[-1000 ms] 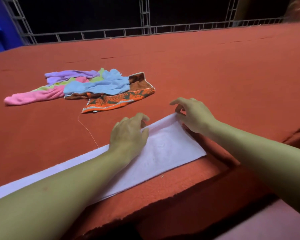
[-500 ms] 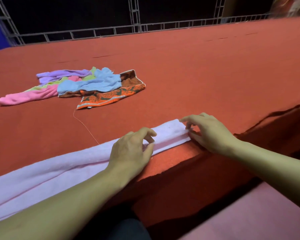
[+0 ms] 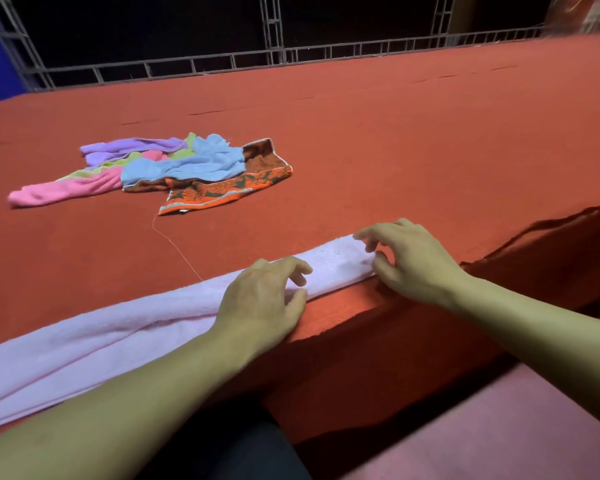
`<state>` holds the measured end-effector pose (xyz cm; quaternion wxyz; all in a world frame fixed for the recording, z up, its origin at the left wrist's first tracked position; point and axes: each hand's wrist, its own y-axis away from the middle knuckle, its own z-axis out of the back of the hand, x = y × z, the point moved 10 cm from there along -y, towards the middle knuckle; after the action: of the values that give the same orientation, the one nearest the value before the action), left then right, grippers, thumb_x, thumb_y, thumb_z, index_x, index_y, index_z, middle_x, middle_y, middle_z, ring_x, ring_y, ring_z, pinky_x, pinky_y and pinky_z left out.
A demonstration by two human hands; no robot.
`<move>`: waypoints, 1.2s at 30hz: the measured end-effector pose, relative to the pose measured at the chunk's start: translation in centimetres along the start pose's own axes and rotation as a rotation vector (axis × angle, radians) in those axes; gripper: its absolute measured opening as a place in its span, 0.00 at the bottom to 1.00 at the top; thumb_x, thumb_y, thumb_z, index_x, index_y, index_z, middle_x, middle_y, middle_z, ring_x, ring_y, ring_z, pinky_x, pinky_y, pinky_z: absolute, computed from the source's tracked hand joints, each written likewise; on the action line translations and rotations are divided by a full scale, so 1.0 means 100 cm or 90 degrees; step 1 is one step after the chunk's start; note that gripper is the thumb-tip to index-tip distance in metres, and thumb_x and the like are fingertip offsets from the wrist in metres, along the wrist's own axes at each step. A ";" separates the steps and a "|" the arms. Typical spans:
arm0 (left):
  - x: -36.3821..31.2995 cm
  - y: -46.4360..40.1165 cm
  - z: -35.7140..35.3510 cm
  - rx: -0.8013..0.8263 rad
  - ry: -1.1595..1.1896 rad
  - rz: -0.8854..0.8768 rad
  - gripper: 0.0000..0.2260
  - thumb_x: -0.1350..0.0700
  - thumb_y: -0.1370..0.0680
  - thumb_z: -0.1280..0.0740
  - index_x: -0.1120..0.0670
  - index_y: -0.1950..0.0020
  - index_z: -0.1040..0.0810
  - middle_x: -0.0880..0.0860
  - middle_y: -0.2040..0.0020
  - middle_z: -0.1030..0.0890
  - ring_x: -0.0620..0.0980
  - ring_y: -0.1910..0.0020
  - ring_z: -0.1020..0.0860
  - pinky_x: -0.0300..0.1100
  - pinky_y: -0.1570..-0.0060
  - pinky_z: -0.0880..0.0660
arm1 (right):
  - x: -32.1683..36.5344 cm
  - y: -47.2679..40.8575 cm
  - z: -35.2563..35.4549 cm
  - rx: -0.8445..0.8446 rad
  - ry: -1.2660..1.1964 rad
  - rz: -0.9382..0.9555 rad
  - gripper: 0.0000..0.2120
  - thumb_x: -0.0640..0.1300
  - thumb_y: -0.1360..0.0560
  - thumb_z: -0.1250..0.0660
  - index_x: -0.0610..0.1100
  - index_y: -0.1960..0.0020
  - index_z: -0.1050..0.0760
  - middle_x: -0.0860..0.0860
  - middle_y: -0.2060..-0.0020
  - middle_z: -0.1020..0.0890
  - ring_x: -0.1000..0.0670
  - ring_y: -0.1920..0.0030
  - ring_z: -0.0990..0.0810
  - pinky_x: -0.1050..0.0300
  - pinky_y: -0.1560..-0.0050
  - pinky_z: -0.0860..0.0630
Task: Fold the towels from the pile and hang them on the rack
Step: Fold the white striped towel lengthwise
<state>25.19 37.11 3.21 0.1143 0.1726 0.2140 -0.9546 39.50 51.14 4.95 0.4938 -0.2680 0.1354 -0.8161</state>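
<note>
Left hand [image 3: 264, 299] rests knuckles-up on the pale lilac towel [image 3: 125, 337], fingers curled, thumb and fingertips pinching its folded near edge. Right hand [image 3: 406, 261] at the towel's right end, fingers bent and spread, fingertips touching the end; whether it grips, cannot tell. Towel lies as a long narrow band along the near edge of the red-covered counter [image 3: 395, 150]. Towel pile [image 3: 174, 168] sits well back, left of centre: pink, purple, green, blue and an orange patterned one on the right. A loose thread [image 3: 177, 247] runs between pile and band. Metal truss railing [image 3: 271, 57] along the far edge.
</note>
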 end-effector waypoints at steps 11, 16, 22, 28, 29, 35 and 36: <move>0.076 0.080 0.074 -0.144 -0.033 0.104 0.14 0.58 0.28 0.30 0.43 0.46 0.23 0.34 0.58 0.23 0.43 0.56 0.27 0.44 0.55 0.26 | 0.138 -0.020 -0.065 0.046 -0.146 0.102 0.18 0.40 0.29 0.35 0.52 0.40 0.23 0.61 0.55 0.21 0.51 0.54 0.26 0.52 0.52 0.27; 0.127 0.121 0.126 -0.210 -0.132 0.177 0.14 0.59 0.29 0.28 0.45 0.47 0.22 0.37 0.57 0.22 0.50 0.55 0.24 0.46 0.53 0.29 | 0.201 -0.030 -0.097 0.077 -0.151 0.168 0.16 0.45 0.28 0.34 0.53 0.41 0.23 0.60 0.54 0.20 0.51 0.55 0.27 0.51 0.52 0.27; 0.174 0.138 0.140 -0.148 -0.160 0.257 0.11 0.52 0.26 0.29 0.43 0.46 0.23 0.37 0.57 0.23 0.50 0.49 0.24 0.46 0.48 0.32 | 0.217 -0.041 -0.124 0.082 -0.017 0.182 0.16 0.47 0.30 0.33 0.54 0.42 0.22 0.53 0.56 0.21 0.43 0.56 0.25 0.45 0.57 0.26; 0.174 0.134 0.144 -0.168 -0.126 0.237 0.10 0.54 0.23 0.33 0.43 0.43 0.23 0.39 0.54 0.19 0.51 0.52 0.24 0.47 0.48 0.31 | 0.212 -0.050 -0.119 0.082 0.011 0.145 0.15 0.41 0.26 0.33 0.51 0.41 0.23 0.52 0.52 0.18 0.42 0.52 0.24 0.46 0.54 0.28; 0.172 0.136 0.149 -0.193 -0.088 0.232 0.10 0.55 0.23 0.34 0.43 0.44 0.23 0.38 0.55 0.20 0.50 0.54 0.25 0.46 0.50 0.30 | 0.213 -0.052 -0.115 0.081 -0.023 0.140 0.16 0.40 0.26 0.34 0.51 0.40 0.23 0.53 0.52 0.18 0.43 0.53 0.24 0.45 0.53 0.27; 0.159 0.154 0.149 -0.162 -0.015 0.161 0.13 0.51 0.28 0.39 0.43 0.46 0.22 0.35 0.59 0.23 0.42 0.56 0.26 0.43 0.53 0.28 | 0.217 -0.043 -0.101 0.126 -0.124 0.164 0.17 0.42 0.24 0.40 0.53 0.37 0.25 0.59 0.53 0.21 0.49 0.53 0.26 0.45 0.48 0.28; 0.157 0.157 0.143 -0.142 -0.049 0.142 0.14 0.50 0.29 0.39 0.43 0.45 0.23 0.35 0.59 0.23 0.43 0.56 0.27 0.44 0.51 0.27 | 0.218 -0.036 -0.101 0.133 -0.111 0.176 0.18 0.45 0.24 0.41 0.54 0.36 0.25 0.60 0.52 0.21 0.51 0.54 0.28 0.46 0.49 0.28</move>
<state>11.39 14.59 3.63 0.2463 0.1452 0.2935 -0.9122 22.99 33.25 5.03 0.6363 -0.2639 0.0421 -0.7237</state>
